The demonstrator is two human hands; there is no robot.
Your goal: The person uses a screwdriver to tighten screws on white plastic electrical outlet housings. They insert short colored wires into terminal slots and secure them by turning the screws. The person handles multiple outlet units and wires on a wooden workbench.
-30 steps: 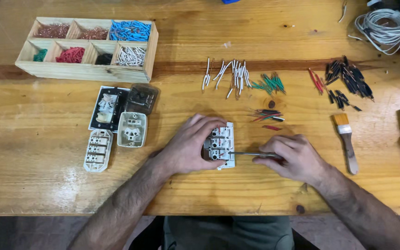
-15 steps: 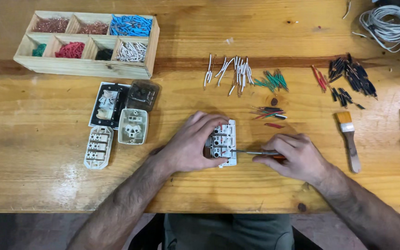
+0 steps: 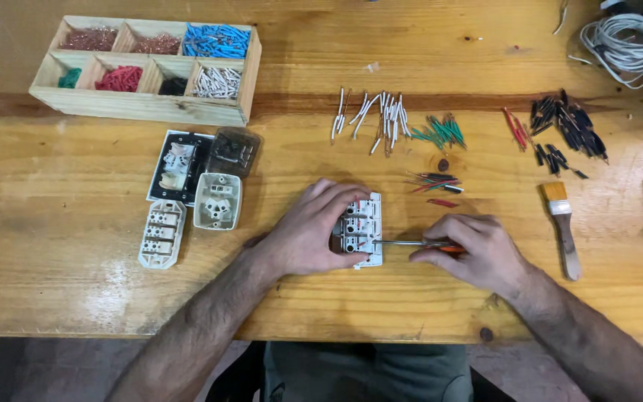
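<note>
My left hand rests on a white switch module lying on the wooden table, fingers curled over its left side. My right hand grips a screwdriver with an orange handle. Its metal shaft points left and its tip touches the module's terminals. A few coloured wire pieces lie just behind the module.
Other switch and socket parts lie to the left. A wooden compartment box with sorted wire pieces stands at the back left. White, green, red and black wire pieces lie behind. A paintbrush and a cable coil are right.
Both hands stay on the module and the screwdriver. The view has shifted slightly; nothing else has visibly moved.
</note>
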